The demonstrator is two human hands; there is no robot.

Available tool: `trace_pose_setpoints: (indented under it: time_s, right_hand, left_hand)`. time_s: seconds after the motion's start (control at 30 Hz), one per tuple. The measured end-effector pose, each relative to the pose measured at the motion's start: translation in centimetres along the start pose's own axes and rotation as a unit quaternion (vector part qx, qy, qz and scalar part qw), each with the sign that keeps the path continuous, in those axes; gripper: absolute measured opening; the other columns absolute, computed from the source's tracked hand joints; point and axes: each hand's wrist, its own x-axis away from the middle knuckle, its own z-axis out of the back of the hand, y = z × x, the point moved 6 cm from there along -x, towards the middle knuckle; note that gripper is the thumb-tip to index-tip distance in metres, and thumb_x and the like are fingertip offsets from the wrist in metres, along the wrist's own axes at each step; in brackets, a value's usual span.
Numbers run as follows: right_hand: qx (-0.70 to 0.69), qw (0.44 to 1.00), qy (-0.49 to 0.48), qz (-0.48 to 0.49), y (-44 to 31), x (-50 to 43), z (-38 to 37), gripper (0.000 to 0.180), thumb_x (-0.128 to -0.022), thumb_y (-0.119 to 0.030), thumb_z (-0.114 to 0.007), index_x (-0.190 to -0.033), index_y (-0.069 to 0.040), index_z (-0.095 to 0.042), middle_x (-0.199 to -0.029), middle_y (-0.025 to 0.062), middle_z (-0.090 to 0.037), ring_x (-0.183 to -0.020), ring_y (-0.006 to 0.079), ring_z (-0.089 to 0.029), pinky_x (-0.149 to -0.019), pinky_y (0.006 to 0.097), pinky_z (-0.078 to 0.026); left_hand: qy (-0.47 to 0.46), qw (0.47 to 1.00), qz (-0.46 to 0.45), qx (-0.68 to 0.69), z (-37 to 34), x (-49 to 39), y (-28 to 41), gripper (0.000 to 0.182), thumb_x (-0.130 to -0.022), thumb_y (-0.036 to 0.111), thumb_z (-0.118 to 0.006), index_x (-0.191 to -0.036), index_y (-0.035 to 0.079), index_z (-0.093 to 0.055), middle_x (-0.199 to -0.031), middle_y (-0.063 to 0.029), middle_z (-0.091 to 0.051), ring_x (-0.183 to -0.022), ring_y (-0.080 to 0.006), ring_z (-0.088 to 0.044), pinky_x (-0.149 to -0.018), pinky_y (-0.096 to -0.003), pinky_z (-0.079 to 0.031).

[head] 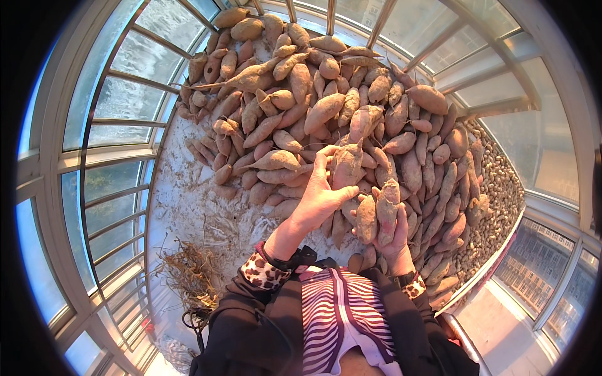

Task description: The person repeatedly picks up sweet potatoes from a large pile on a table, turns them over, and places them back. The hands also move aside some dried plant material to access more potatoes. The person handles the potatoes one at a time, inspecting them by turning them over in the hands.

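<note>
My left hand (316, 199) has its thumb and fingers around a plump, soil-dusted sweet potato (346, 165), over the middle of the heap. Lower and to the right, my right hand (399, 242) is turned palm up. Across its palm and fingers lie two sweet potatoes side by side: a shorter one (366, 220) and a longer one (388, 214) with a pinkish patch. Beneath and beyond both hands spreads a large heap of sweet potatoes (324, 113), many still coated in dry soil. The undersides of the held ones are hidden.
Unshelled peanuts (501, 188) lie along the right side, behind a pale raised edge (489, 261). Dried plant stems (190, 272) are bundled at the lower left. A soil-smeared white floor covering (188, 202) shows on the left. Windows with metal bars (124, 123) surround the space.
</note>
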Motion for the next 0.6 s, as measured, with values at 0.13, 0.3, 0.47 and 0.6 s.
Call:
trace_pose_setpoints:
  time_s: [0.13, 0.3, 0.47, 0.6]
  right_hand:
    - [-0.011, 1.0, -0.002, 0.001, 0.1, -0.2, 0.0, 0.08, -0.093, -0.066, -0.045, -0.154, -0.016, -0.028, -0.15, 0.0161, -0.039, -0.128, 0.0436, -0.049, -0.093, 0.0623, -0.05]
    - [0.006, 1.0, 0.029, 0.005, 0.0, -0.3, 0.3, 0.078, -0.095, -0.067, -0.038, -0.154, -0.017, -0.027, -0.151, 0.017, -0.039, -0.125, 0.0449, -0.051, -0.089, 0.0588, -0.053]
    - [-0.012, 0.999, 0.038, -0.001, 0.1, -0.5, 0.6, 0.078, -0.095, -0.067, -0.038, -0.154, -0.017, -0.027, -0.151, 0.0176, -0.038, -0.125, 0.0451, -0.051, -0.089, 0.0592, -0.053]
    - [-0.018, 0.999, 0.033, -0.003, 0.2, -0.7, 0.8, 0.078, -0.095, -0.067, -0.04, -0.154, -0.017, -0.028, -0.151, 0.0178, -0.037, -0.126, 0.0448, -0.05, -0.089, 0.0597, -0.053]
  left_hand:
    - [0.022, 0.999, 0.005, -0.025, 0.6, -0.3, -0.7, 0.074, -0.083, -0.005, -0.07, -0.14, 0.009, -0.025, -0.128, -0.0117, -0.048, -0.116, -0.0164, -0.051, -0.096, -0.0323, -0.049]
    - [0.03, 0.999, 0.032, 0.012, 1.2, -0.5, -1.7, 0.073, -0.084, -0.001, -0.073, -0.139, 0.009, -0.026, -0.125, -0.0106, -0.048, -0.115, -0.0164, -0.051, -0.096, -0.0326, -0.048]
    - [0.04, 0.998, 0.045, 0.016, 1.4, -0.6, -2.0, 0.072, -0.085, 0.004, -0.074, -0.139, 0.008, -0.026, -0.123, -0.0094, -0.049, -0.112, -0.0157, -0.052, -0.094, -0.0323, -0.048]
    - [0.048, 0.996, 0.068, 0.019, 1.7, -0.6, -2.2, 0.07, -0.086, 0.004, -0.073, -0.138, 0.007, -0.025, -0.121, -0.0105, -0.05, -0.109, -0.0153, -0.053, -0.09, -0.0309, -0.05]
